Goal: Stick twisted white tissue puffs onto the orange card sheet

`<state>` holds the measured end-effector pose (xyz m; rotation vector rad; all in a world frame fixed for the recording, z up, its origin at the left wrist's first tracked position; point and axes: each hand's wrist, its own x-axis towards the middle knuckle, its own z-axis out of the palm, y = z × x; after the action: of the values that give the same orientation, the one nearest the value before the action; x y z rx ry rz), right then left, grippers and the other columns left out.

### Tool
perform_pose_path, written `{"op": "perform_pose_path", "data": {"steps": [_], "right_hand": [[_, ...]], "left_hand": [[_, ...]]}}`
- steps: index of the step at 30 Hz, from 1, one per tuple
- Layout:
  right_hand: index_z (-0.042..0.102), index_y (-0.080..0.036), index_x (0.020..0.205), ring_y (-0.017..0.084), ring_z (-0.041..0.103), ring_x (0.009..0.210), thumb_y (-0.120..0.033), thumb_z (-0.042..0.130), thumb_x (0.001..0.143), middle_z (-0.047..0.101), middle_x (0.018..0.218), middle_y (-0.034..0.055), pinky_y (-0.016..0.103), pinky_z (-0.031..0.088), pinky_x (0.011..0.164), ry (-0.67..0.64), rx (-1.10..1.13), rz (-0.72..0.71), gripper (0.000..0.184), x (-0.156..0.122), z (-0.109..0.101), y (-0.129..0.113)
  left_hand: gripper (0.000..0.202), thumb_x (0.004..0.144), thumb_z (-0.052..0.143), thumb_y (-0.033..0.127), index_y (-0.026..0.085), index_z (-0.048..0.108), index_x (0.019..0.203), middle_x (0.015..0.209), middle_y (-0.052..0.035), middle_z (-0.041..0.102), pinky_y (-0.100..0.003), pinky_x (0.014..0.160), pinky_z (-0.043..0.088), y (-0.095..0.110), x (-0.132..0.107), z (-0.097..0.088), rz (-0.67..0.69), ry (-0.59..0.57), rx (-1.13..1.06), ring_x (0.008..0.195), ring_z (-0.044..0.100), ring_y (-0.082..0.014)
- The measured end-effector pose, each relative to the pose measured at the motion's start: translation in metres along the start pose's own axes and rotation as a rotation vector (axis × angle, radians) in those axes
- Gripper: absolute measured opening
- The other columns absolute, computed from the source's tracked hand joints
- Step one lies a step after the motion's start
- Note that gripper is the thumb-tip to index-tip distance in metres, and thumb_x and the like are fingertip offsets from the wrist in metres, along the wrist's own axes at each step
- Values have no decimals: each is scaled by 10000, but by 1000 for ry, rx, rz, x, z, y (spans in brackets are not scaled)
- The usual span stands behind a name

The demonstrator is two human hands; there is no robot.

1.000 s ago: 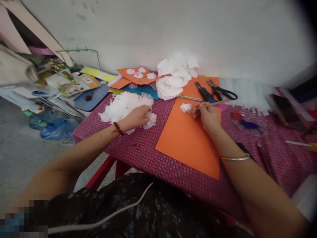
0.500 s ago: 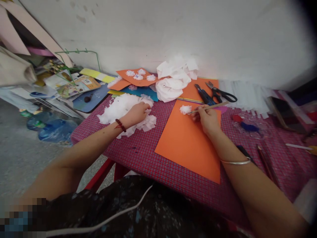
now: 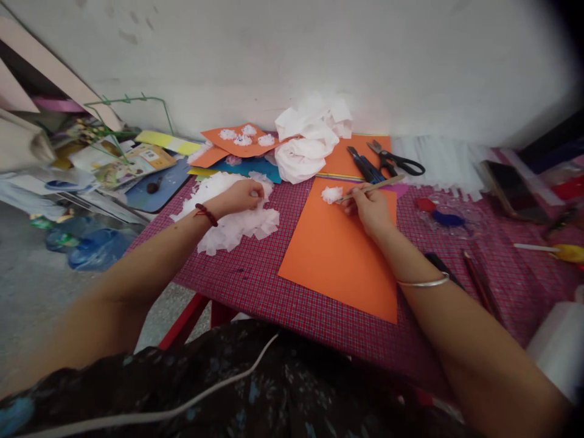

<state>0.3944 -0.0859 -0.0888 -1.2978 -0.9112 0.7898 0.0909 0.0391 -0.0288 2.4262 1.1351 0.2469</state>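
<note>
My left hand (image 3: 241, 196) rests on a heap of white tissue squares (image 3: 228, 213) on the red checked tablecloth (image 3: 255, 277), its fingers curled as if pinching a piece. My right hand (image 3: 367, 210) is closed on a thin wooden stick (image 3: 375, 187), whose tip touches a small white tissue puff (image 3: 331, 194) at the top of an orange paper sheet (image 3: 340, 252).
Crumpled white tissue (image 3: 306, 143) lies at the back by the wall, beside orange card with tissue puffs (image 3: 241, 139). Black scissors (image 3: 396, 161) and a blue-handled tool (image 3: 362, 165) lie on another orange sheet. A phone (image 3: 511, 188), pencils (image 3: 477, 280) and paint blobs (image 3: 440, 214) are to the right.
My left hand has drawn back left over the tissue heap. My right hand stays at the puff with the stick. The view has shifted slightly.
</note>
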Motion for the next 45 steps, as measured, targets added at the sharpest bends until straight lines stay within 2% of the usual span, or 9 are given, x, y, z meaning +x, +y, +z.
{"op": "perform_pose_path", "data": {"steps": [4,8,11,21,26,32,37,43,45], "right_hand": [[544,-202,733,106,527,398,-387,634,845,613,549,-5,230,439,397,-2,18,0,235,1,-1,2],[532,-199,732,110,523,404,-355,626,850,599,538,-6,230,427,404,0,18,-5,217,1,-1,1],[533,-197,730,108,512,404,-326,605,856,589,529,-11,228,417,407,-1,15,1,194,0,0,0],[563,-190,736,87,508,438,-329,672,757,637,578,-13,214,406,445,-79,34,-28,178,-1,-4,-5],[584,-199,728,110,563,511,-332,681,736,648,590,-11,240,470,524,-83,-36,-65,165,3,-10,-3],[593,-219,703,130,573,533,-312,683,749,643,592,-12,271,493,552,-109,-95,-67,138,4,-10,0],[609,-222,735,130,556,520,-330,686,776,673,635,-2,272,458,516,-95,-92,-103,139,6,-7,3],[617,-216,755,123,549,499,-305,680,804,674,640,-1,268,444,509,-71,-90,-122,120,8,-6,6],[620,-214,763,119,548,493,-299,679,807,680,645,-1,266,447,508,-61,-91,-120,112,8,-6,6]], "left_hand": [[80,702,613,205,185,670,754,697,-32,657,-245,579,415,15,-2,-21,-32,21,-188,587,574,-124],[78,690,645,192,179,682,757,699,-32,648,-247,574,400,44,5,-42,34,75,-158,612,552,-123],[27,668,652,149,173,648,679,649,-19,618,-250,569,388,64,11,-44,73,39,-136,597,551,-117],[121,715,659,104,176,562,727,563,-12,610,-240,483,391,82,41,18,-16,-180,-579,467,561,-108],[176,712,670,35,147,584,816,603,27,615,-215,529,433,97,68,48,-27,-153,-897,482,560,-68],[121,720,699,66,122,595,744,640,25,613,-173,558,430,81,82,80,-78,-182,-1250,554,557,-43],[41,730,695,111,141,681,754,659,13,629,-187,549,400,68,81,82,-22,-204,-1198,554,517,-49],[75,712,678,152,162,743,747,713,-14,703,-229,645,441,79,75,79,210,-371,-812,649,583,-103],[93,704,666,152,147,741,757,691,-8,692,-230,634,431,85,76,85,242,-346,-706,638,572,-107]]}}
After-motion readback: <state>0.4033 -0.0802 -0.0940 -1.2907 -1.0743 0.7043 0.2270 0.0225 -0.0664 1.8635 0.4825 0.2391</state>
